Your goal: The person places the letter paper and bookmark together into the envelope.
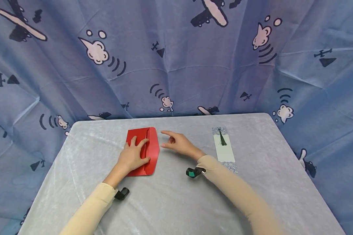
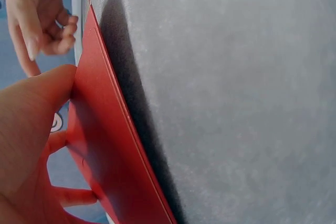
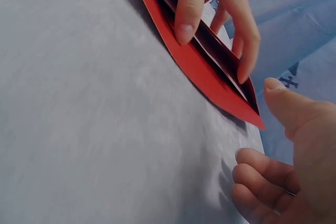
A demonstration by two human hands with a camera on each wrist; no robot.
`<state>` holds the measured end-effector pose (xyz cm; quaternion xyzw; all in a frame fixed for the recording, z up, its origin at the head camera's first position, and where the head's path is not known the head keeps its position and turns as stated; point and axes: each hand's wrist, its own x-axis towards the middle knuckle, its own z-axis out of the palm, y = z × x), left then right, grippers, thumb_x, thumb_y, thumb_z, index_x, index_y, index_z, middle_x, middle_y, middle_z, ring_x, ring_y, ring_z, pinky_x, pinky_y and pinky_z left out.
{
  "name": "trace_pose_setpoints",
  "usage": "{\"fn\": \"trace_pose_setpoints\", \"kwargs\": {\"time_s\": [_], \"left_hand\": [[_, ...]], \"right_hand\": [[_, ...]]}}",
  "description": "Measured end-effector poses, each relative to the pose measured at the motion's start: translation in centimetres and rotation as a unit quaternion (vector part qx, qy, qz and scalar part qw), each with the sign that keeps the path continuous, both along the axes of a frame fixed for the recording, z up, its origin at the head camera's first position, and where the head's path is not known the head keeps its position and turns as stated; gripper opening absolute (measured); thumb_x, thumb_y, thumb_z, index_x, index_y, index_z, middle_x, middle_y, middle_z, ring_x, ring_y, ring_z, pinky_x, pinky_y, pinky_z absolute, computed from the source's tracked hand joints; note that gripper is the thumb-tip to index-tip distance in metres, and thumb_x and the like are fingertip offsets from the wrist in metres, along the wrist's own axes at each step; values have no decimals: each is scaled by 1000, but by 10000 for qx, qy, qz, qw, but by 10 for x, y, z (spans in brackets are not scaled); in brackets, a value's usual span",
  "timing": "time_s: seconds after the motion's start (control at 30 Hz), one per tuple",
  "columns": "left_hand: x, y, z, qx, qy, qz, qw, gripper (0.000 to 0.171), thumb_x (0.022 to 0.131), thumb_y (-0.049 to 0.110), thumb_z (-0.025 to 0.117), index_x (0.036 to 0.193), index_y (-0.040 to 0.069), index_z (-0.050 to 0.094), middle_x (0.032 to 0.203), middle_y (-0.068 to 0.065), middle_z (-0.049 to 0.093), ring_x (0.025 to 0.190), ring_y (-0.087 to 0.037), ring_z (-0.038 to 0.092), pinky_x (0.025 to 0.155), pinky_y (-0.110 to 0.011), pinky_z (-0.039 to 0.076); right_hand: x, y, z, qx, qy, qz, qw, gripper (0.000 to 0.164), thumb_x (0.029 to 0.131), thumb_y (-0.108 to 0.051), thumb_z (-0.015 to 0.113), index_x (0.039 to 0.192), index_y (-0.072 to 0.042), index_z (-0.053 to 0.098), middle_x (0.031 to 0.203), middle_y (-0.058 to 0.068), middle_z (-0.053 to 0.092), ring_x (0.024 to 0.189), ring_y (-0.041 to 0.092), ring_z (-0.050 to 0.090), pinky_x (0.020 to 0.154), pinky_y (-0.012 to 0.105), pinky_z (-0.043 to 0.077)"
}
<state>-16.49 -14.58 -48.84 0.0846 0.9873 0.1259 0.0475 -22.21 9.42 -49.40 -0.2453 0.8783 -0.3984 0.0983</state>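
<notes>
A red envelope lies at the left of the table with its flap folded out to the right. My left hand rests on it with spread fingers, the thumb on the flap side. In the right wrist view the envelope's mouth gapes a little, showing a pale edge inside; the left thumb touches the flap there. Just right of the flap is my right hand, holding nothing. Its thumb and index finger are stretched apart and the other fingers are loosely bent.
Off to the right lies a pale bookmark-like card with blue patterned ends and a dark green tassel. A light grey cloth covers the table. Behind it hangs a blue curtain printed with planes.
</notes>
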Motion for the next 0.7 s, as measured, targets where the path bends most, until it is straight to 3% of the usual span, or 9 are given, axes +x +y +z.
{"fn": "trace_pose_setpoints", "kwargs": {"time_s": [0.37, 0.7], "left_hand": [[1, -2, 0, 66, 58, -17, 10000, 80, 78, 45, 75, 148, 27, 41, 155, -27, 31, 124, -57, 47, 81, -59, 57], [0, -3, -1, 68, 68, -13, 10000, 80, 77, 45, 76, 148, 28, 41, 156, -26, 31, 123, -56, 48, 82, -58, 57]], "right_hand": [[15, 71, 6, -220, -73, -452, 9987, 62, 90, -39, 70, 146, -22, 49, 104, 4, 66, 87, 16, 60, 75, 31, 50], [32, 135, 19, 1, 50, -955, 9954, 64, 92, -41, 67, 149, -23, 45, 120, 16, 63, 99, 23, 61, 85, 39, 51]]}}
